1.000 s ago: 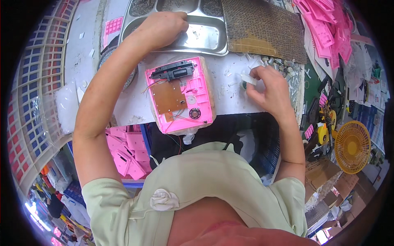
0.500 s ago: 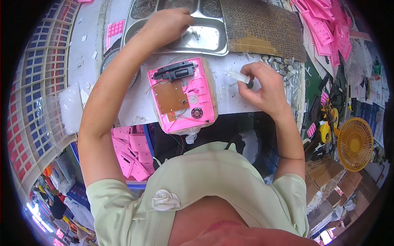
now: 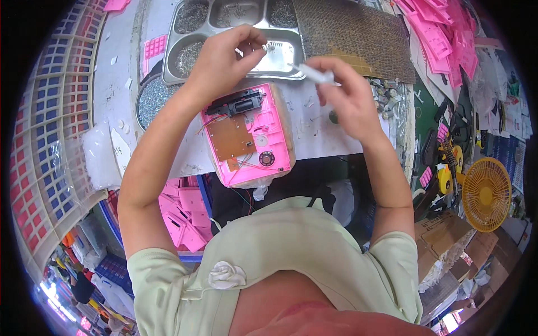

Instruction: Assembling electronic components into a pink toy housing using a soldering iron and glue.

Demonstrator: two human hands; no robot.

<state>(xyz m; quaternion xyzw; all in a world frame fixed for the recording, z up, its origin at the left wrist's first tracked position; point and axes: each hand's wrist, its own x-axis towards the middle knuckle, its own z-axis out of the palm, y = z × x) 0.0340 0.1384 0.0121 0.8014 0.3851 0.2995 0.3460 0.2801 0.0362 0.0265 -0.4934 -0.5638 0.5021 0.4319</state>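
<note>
My left hand [image 3: 227, 59] is raised over the front compartment of a steel divided tray [image 3: 305, 53]. Its thumb and forefinger are pinched together, and what they hold is too small to make out. Across from it, my right hand [image 3: 348, 95] grips a translucent white plastic piece [image 3: 315, 73], with the piece's tip pointing toward my left hand. Below both hands lies an open pink plastic housing [image 3: 274, 126] on a plastic-wrapped support. It holds a black mechanism [image 3: 241, 105], a brown circuit board [image 3: 228, 137], a round speaker [image 3: 266, 159] and thin wires.
A round dish of small metal parts [image 3: 151, 103] sits left of the housing. Corrugated cardboard [image 3: 353, 39] lies right of the tray, with small metal cylinders [image 3: 389, 95] nearby. Pink parts [image 3: 431, 28] are piled far right. A white plastic basket [image 3: 67, 84] stands left.
My left hand has pulled back slightly toward me from the tray, fingers now pinched. My right hand has moved up and left with the white plastic piece, closer to my left hand.
</note>
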